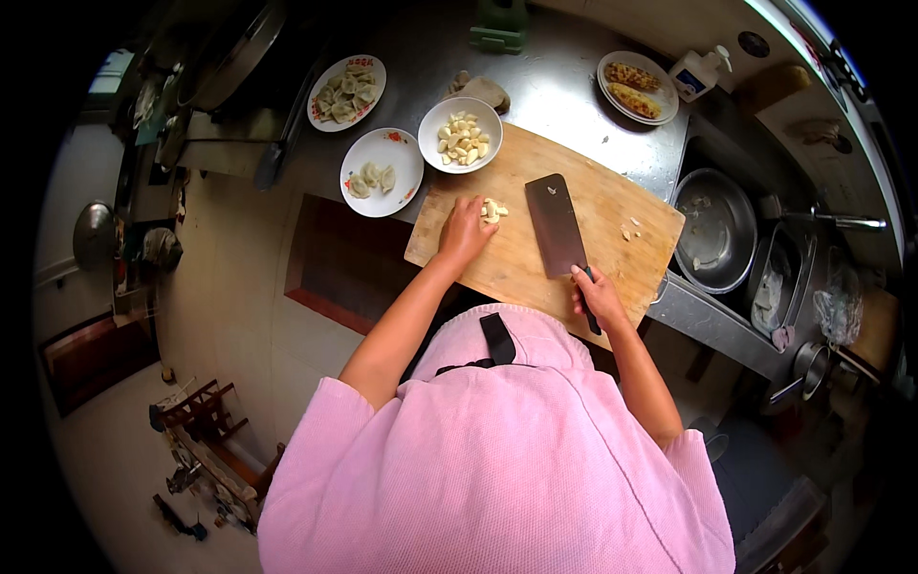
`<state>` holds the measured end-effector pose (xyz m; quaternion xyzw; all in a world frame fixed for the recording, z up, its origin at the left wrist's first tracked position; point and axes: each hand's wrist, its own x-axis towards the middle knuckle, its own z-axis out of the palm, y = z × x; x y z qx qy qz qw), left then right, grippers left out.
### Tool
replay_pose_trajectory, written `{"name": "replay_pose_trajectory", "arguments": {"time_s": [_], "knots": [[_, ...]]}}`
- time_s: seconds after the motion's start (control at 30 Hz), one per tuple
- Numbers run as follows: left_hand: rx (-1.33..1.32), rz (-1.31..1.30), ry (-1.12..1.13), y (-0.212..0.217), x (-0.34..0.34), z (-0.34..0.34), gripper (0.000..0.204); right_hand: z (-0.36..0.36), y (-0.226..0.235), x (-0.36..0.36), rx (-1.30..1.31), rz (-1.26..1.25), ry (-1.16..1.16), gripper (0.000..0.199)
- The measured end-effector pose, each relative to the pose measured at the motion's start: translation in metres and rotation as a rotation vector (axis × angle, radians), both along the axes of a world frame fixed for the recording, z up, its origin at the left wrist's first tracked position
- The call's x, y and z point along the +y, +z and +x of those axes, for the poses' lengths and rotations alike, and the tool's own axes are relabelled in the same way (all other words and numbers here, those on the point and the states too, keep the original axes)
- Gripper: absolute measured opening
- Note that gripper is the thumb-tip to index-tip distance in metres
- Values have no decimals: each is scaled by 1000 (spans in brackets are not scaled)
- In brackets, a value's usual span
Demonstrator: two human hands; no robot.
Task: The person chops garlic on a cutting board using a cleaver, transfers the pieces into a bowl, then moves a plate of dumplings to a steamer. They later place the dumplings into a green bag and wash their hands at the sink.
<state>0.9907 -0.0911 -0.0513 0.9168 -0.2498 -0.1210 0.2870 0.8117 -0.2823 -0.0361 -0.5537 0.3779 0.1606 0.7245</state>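
A wooden cutting board (593,191) lies on the counter before me. My right hand (599,296) is closed round the dark handle of a cleaver (557,226), whose wide blade lies flat over the board with a small pale scrap on it. At the board's left side my left hand (465,233) has its fingers curled against a few peeled garlic cloves (493,211). Small garlic bits (628,232) lie on the board's right part. Just beyond my left hand, a white bowl (429,122) holds several more peeled cloves.
Left of the bowl stand a plate with a few dumplings (371,179) and a fuller dumpling plate (346,93). A plate of corn cobs (635,88) and a pump bottle (697,74) are at the back right. The sink at right holds a metal basin (715,230).
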Motion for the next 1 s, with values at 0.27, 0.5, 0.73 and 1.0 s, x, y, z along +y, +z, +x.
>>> {"name": "replay_pose_trajectory", "arguments": {"time_s": [0.27, 0.5, 0.73, 1.0], "knots": [[6, -114, -23, -17, -8, 6, 38, -2, -7, 49, 5, 48, -72, 24], [174, -194, -3, -22, -8, 18, 28, 10, -10, 84, 3, 77, -85, 25], [222, -327, 13, 34, 1, 37, 35, 30, 51, 94, -59, 63, -119, 25], [26, -476, 146, 49, -18, 83, 37, 96, 80, 105, -169, -220, -91, 27]]}}
